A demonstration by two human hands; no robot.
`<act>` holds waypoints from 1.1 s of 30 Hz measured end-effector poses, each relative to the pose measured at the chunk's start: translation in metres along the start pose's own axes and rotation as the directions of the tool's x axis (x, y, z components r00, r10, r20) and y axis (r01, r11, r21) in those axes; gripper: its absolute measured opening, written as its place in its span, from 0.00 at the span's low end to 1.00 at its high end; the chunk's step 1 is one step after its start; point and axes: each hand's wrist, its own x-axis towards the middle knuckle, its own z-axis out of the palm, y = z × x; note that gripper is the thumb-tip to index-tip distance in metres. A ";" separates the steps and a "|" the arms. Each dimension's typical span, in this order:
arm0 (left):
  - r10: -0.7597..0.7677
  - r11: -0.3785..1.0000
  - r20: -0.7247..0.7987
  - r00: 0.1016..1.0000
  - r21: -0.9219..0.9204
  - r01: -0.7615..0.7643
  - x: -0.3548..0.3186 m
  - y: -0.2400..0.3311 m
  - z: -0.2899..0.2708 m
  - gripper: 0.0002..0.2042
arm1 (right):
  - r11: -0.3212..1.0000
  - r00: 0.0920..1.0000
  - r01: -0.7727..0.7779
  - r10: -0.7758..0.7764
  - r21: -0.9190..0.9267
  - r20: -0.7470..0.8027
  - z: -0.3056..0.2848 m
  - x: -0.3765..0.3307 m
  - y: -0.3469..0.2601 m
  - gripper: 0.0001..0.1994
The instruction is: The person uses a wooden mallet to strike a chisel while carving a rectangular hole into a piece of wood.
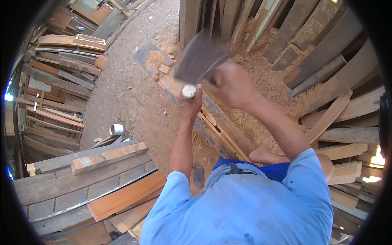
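My left hand (191, 107) is wrapped round an upright chisel, whose round, pale handle end (188, 92) faces up; its blade is hidden below. My right hand (234, 86) grips a broad, dark mallet (200, 57), smeared by motion, raised just above and beyond the handle end. Beneath both hands, a narrow wooden piece (222, 135) with long slots cut in it lies along a wide, worn board (234, 130). Wood chips and a small offcut (164, 69) lie on the board's far end beside a heap of sawdust (154, 60).
Upright planks (302, 28) lean at the far right, with sawdust at their feet. Stacked timber (110, 163) fills the near left, beside a white cup-like container (116, 130). Frames and panels (61, 77) pile up at the left. A dark sandal (198, 175) lies by my left arm; my bare foot (263, 151) rests beside the board.
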 end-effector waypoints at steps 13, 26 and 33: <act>-0.331 0.937 -0.232 0.915 -0.198 0.289 0.077 -0.083 -0.010 0.05 | 0.582 0.842 -0.520 0.473 0.625 0.260 0.126 -0.155 0.062 0.13; -0.648 0.756 -0.196 0.736 -0.282 0.590 0.047 -0.158 -0.002 0.08 | 0.542 0.843 -0.473 0.507 0.695 0.178 0.135 -0.171 0.077 0.14; -0.497 0.781 -0.423 0.758 0.163 0.603 0.055 -0.200 -0.012 0.13 | 0.547 0.856 -0.491 0.447 0.678 0.260 0.126 -0.170 0.068 0.14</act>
